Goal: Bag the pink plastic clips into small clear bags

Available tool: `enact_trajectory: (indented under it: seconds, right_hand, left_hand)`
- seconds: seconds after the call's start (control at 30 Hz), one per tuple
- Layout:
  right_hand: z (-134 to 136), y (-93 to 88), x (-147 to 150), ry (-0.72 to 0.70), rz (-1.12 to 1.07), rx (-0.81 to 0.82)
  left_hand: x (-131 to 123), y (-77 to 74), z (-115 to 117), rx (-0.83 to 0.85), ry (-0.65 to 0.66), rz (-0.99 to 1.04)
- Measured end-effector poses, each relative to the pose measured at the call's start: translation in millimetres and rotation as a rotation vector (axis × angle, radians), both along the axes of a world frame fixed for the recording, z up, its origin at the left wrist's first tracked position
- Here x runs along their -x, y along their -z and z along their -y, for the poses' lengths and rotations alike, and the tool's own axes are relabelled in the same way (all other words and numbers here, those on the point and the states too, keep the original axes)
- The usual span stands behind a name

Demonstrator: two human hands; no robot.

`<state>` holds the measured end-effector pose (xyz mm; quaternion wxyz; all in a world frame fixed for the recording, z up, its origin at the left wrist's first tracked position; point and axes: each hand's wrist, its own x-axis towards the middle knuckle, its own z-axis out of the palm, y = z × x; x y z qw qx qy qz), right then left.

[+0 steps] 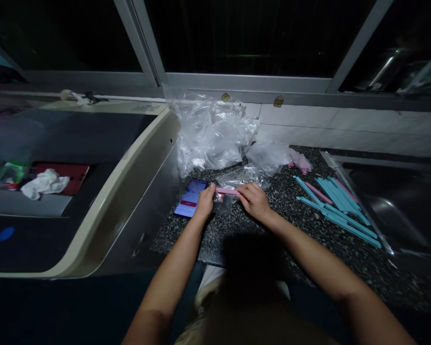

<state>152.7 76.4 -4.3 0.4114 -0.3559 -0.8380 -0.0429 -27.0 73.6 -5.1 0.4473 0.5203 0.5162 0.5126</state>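
Note:
Between my two hands, just above the speckled counter, a flat pink strip (227,190) is held level. My left hand (205,201) is closed on its left end, and a small clear plastic bag (222,203) hangs by those fingers. The strip's right end is pinched by my right hand (255,200). Beside my left hand lies a phone (190,197) with a lit screen. Several blue strips (339,196), with a few pink strips (319,193) among them, lie loose to the right of my right hand.
Crumpled clear plastic bags (215,134) are heaped against the wall behind my hands. A bag with pink pieces (300,160) lies beside them. A metal sink (405,201) borders the counter (290,225) on the right. On the left stands a large machine (129,167) with a cloth (45,183) on top.

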Motion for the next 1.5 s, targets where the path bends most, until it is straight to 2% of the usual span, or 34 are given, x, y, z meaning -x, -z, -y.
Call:
enact_trajectory:
  seconds: [0.33, 0.67, 1.3, 1.5]
  right_hand:
    - [5.1, -7.2, -6.9, -0.024, -0.09, 0.007]
    - [9.0, -9.1, -15.5, -0.033, -0.159, 0.059]
    - [13.8, -10.9, -21.5, -0.044, -0.284, 0.092]
    - [14.0, -13.1, -21.7, -0.045, -0.298, 0.102]
  left_hand:
    - [-6.2, 2.9, -1.7, 0.041, -0.096, 0.025]
    - [-8.6, 19.0, -6.7, 0.084, -0.013, 0.133]
    - [-12.5, 12.6, -2.5, 0.125, 0.012, 0.128]
    - [-11.8, 16.8, -3.6, 0.114, 0.01, 0.15]
